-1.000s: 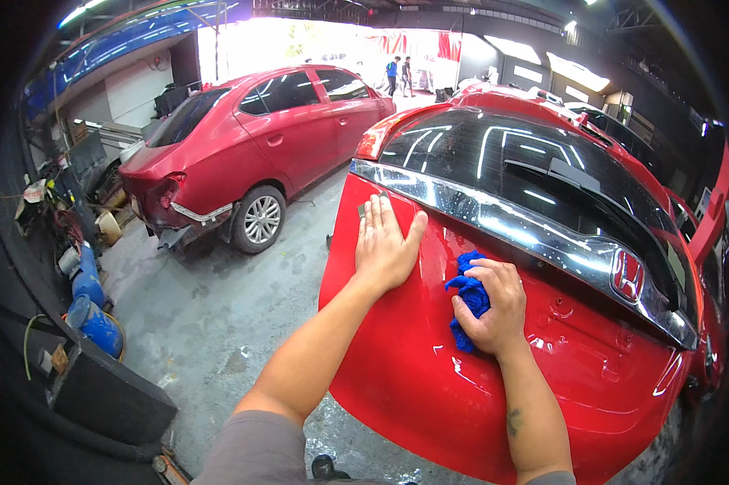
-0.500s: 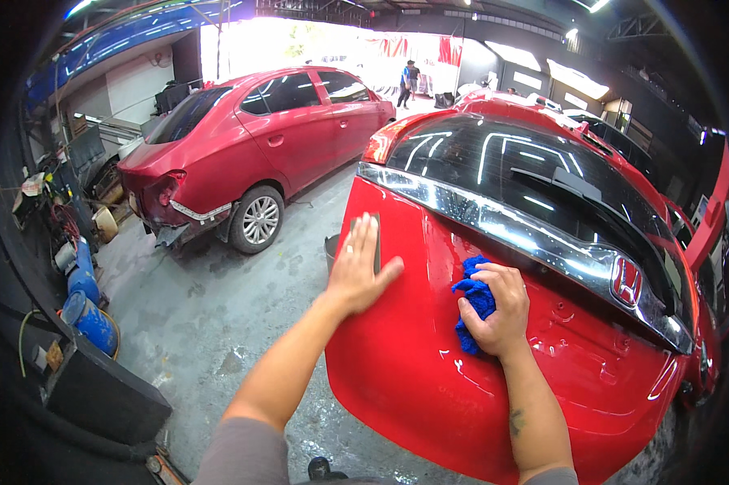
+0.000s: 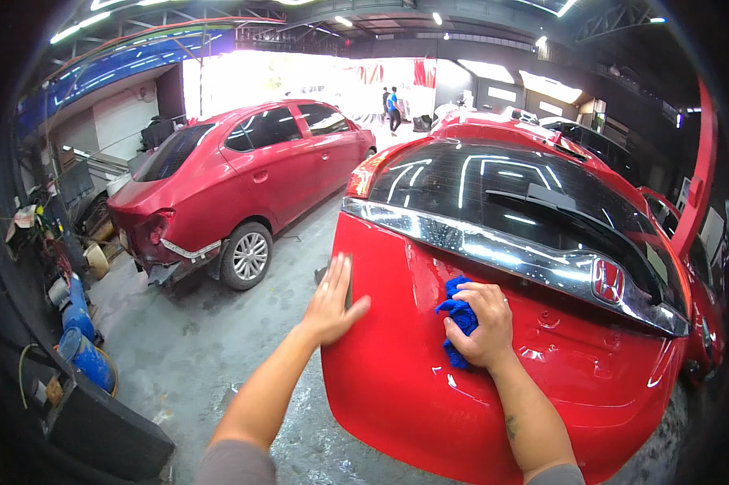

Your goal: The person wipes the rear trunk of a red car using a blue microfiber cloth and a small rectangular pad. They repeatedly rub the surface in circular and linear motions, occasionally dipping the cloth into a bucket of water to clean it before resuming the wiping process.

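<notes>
Garage bays and a dark-red sedan [image 3: 243, 186] lie far left, while nearer the right hand [image 3: 482, 327] clutches a blue cloth [image 3: 459, 317] against the glossy red tailgate [image 3: 429, 388], left hand [image 3: 334, 301] flat, fingers spread, at its left edge; wiping looks midway.

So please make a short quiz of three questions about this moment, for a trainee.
1. True or false: the right hand presses a blue cloth against the red hatch.
2. Where does the left hand rest? A) on the rear window B) on the left edge of the hatch C) on the darker red sedan
3. Fill in: the chrome strip runs just ____ the rear window.

Key: 1 true; 2 B; 3 below.
</notes>
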Tool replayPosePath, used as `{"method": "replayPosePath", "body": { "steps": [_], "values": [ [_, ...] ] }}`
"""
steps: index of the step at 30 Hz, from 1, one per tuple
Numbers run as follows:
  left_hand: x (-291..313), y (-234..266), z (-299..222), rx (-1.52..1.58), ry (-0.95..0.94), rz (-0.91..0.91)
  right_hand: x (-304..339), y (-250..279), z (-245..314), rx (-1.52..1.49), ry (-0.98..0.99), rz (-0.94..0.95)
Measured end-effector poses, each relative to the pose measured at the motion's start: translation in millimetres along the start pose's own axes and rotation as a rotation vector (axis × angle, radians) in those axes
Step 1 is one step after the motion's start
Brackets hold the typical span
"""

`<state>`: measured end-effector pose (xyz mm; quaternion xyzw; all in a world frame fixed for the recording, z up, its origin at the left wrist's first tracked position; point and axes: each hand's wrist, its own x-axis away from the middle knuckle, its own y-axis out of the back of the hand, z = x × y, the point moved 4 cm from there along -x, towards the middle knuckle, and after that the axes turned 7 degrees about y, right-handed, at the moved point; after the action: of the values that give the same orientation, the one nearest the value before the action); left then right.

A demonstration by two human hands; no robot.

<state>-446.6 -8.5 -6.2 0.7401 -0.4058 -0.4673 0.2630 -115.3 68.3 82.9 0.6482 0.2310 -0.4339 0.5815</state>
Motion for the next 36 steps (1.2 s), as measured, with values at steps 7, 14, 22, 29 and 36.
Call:
{"method": "replayPosePath", "body": {
  "steps": [7,14,22,29,36],
  "values": [
    [-9.1,-29.5,-39.0,-0.013,0.107,-0.173,-2.3,4.1,1.5,-0.001,0.014,0.000],
    [138.1,-32.6,-125.4,-0.095,-0.151,0.006,3.8,5.7,2.5,-0.016,-0.008,-0.002],
    [-29.2,-20.5,-86.2,0.045,0.168,-0.199,-0.3,7.4,4.7,-0.056,0.007,-0.014],
    [174.6,-51.4,-167.6,-0.081,-0.086,-0.007,8.5,2.9,-3.3,-0.044,-0.015,-0.023],
    [-26.2,-28.4,-118.4,-0.044,0.169,-0.216,8.3,0.5,1.6,0.005,-0.044,-0.069]
  ]
}}
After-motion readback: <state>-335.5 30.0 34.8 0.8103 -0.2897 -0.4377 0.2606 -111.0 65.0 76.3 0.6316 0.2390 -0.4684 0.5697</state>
